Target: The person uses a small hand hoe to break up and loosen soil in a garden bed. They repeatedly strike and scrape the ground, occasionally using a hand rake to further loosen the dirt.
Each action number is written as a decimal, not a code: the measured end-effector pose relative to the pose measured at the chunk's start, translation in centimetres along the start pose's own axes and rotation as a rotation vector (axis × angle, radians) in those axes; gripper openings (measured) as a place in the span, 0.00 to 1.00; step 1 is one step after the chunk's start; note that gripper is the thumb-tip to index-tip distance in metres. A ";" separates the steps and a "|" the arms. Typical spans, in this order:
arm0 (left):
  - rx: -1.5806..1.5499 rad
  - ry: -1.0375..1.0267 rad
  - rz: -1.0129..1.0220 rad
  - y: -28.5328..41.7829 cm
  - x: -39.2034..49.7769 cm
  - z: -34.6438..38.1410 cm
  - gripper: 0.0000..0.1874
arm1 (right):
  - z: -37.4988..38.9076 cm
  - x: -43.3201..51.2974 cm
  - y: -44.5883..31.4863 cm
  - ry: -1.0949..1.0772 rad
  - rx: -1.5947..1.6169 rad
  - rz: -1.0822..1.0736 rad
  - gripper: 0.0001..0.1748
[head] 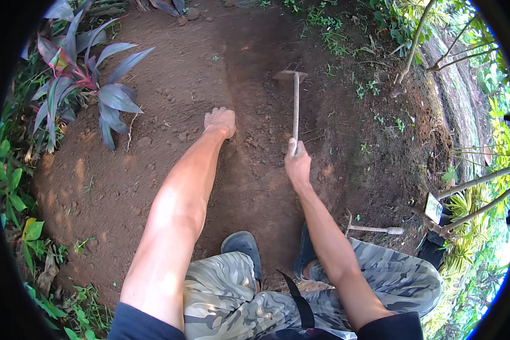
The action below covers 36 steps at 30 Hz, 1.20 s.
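My right hand [298, 163] grips the lower end of the pale handle of a short hand hoe [296, 106]. The hoe points away from me. Its wide, soil-coated blade [287, 75] meets the dark, loosened soil [263, 97]. To the left, my left hand [220, 122] rests on the earth at the edge of a shallow trough, its fingers bent downward. Those fingertips are hidden, so whether they hold anything cannot be told. The brown bed [153, 170] beside it bears small clods.
A purple-leaved cordyline plant [97, 85] grows at left. Beside my right knee lies a second small hand tool [374, 229] with a pronged head. Bare stems [414, 46], weeds [329, 29] and a flat shiny object [433, 208] line the right. My dark clogs [243, 246] stand on the soil.
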<state>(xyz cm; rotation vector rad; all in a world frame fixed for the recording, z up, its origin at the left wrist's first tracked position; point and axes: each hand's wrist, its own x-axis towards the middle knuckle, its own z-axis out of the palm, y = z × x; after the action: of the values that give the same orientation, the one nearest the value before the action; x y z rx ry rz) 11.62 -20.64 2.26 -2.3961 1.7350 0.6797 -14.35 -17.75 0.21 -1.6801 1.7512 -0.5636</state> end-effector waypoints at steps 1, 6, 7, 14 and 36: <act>0.006 -0.008 -0.005 -0.2 -0.2 0.0 0.21 | 1.6 0.0 1.0 0.020 0.012 0.034 0.25; 0.045 -0.001 -0.050 -2.5 -1.4 0.1 0.21 | 1.5 3.8 -0.3 -0.361 -0.486 -0.060 0.28; 0.050 0.012 -0.066 -3.1 -1.6 0.1 0.21 | 0.0 5.5 -1.9 -0.476 -0.453 -0.026 0.29; 0.051 -0.003 -0.168 -5.3 -3.3 -0.6 0.21 | -0.1 4.1 -4.7 0.038 0.097 -0.321 0.23; 0.311 0.100 -0.098 -4.6 -9.2 -6.2 0.22 | 3.6 7.5 -0.7 -0.564 -0.384 0.178 0.24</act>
<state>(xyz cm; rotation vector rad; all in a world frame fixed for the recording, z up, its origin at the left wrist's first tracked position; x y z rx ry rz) 15.36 -13.12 10.79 -2.3108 1.6068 0.2586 -11.18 -24.80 -3.01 -1.6859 1.6147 0.3273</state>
